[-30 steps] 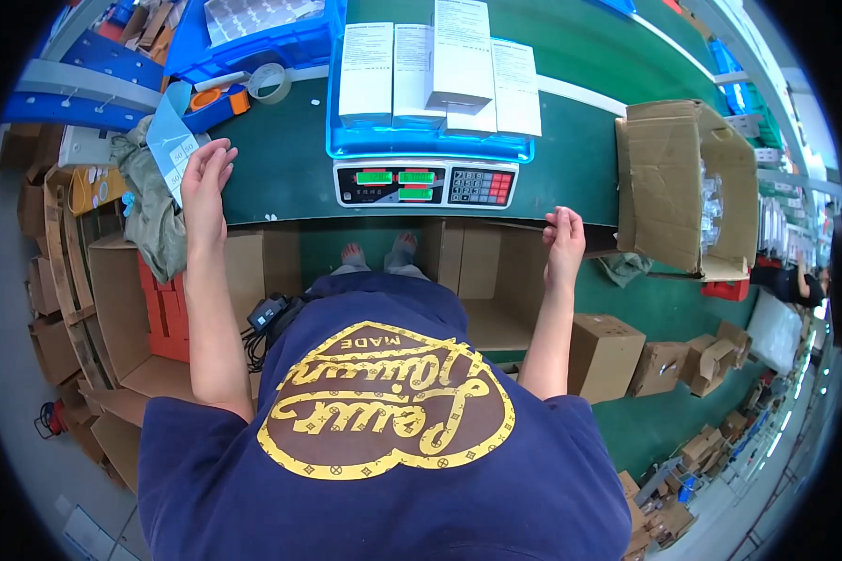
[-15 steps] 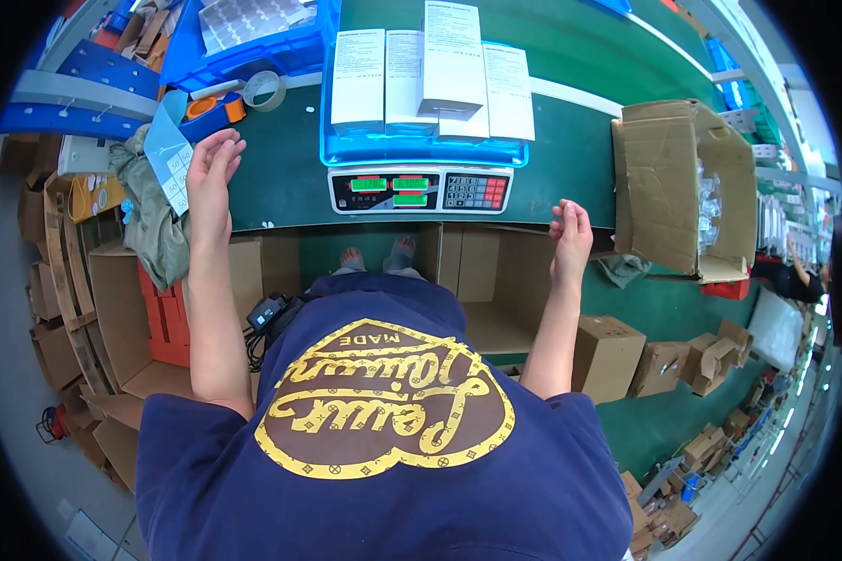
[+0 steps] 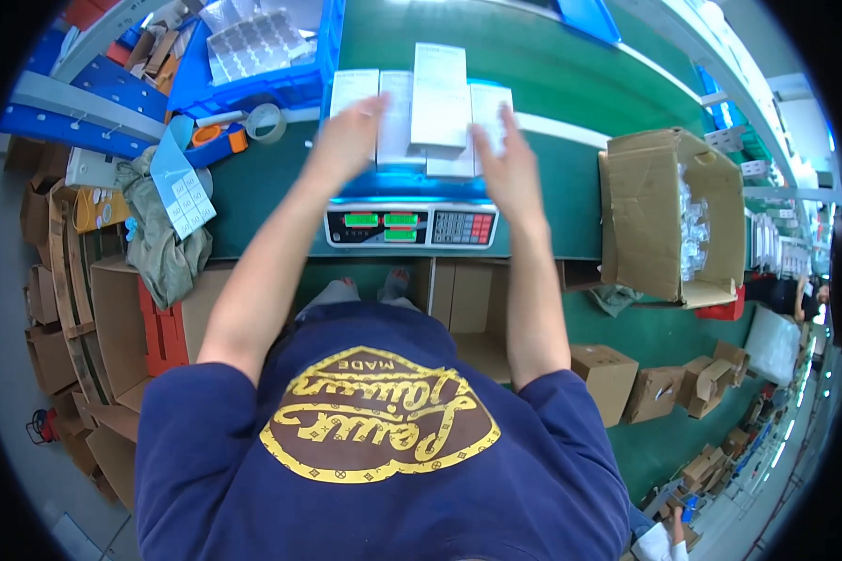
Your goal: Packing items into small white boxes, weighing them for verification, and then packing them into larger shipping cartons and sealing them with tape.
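Several white cartons stand on the blue pan point(image 3: 384, 184) of a digital weighing scale point(image 3: 412, 227) with lit green displays. One upper white carton point(image 3: 439, 98) rests on top of the others. My left hand point(image 3: 349, 142) is at the left-hand cartons, its fingers stretched forward and slightly blurred. My right hand point(image 3: 510, 176) is at the right end of the group, thumb and fingers apart beside a white carton point(image 3: 492, 110). Neither hand visibly grips a carton; contact is hard to make out.
A blue crate point(image 3: 281, 79) with sticker sheets stands at the back left. Near it are a clear tape roll point(image 3: 266, 122), a tape dispenser point(image 3: 220, 140) and a blue label sheet point(image 3: 183, 187). An open cardboard box point(image 3: 641, 215) with clear items is on the right.
Both hands have come forward and inward from either side of the scale to the white cartons. The view has shifted slightly, so the scale appears lower.
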The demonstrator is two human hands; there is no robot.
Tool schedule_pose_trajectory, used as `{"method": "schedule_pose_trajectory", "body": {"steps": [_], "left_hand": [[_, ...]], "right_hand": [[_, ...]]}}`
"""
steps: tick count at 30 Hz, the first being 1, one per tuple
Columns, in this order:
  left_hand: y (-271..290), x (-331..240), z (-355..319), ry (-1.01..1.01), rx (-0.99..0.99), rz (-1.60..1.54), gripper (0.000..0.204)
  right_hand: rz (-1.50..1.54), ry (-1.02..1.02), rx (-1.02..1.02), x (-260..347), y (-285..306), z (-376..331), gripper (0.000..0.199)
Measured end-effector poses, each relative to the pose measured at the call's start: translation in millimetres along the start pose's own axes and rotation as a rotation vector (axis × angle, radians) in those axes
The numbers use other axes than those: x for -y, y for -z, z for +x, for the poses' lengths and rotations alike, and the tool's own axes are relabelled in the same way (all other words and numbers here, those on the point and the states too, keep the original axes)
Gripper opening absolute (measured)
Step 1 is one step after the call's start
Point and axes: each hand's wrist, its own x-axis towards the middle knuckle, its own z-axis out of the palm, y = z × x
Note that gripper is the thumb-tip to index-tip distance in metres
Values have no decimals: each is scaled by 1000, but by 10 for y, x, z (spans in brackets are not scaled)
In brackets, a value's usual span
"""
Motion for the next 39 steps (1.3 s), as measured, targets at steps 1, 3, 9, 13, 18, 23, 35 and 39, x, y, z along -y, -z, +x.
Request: {"method": "schedule_pose_trajectory", "body": {"steps": [1, 3, 9, 13, 18, 23, 35, 39], "left_hand": [[-168, -146, 128, -62, 130, 91, 45], [-392, -357, 92, -40, -40, 177, 49], [531, -128, -870, 32, -135, -778, 79], [856, 703, -695, 307, -144, -835, 72], [331, 1001, -246, 220, 45, -653, 70], [668, 949, 31, 206, 333, 89, 67], [945, 938, 737, 438, 579, -171, 72], [1562, 393, 80, 87, 544, -78, 70]], "right_hand": [[83, -88, 93, 166, -187, 75, 61], [274, -128, 127, 338, -338, 157, 63], [458, 115, 290, 1002, -170, -292, 53], [-235, 60, -168, 138, -36, 79, 55], [242, -537, 142, -693, -5, 539, 62], [-111, -464, 195, -607, 22, 706, 57], [-360, -562, 190, -407, -74, 722, 73], [22, -622, -361, 350, 516, -259, 54]]}}
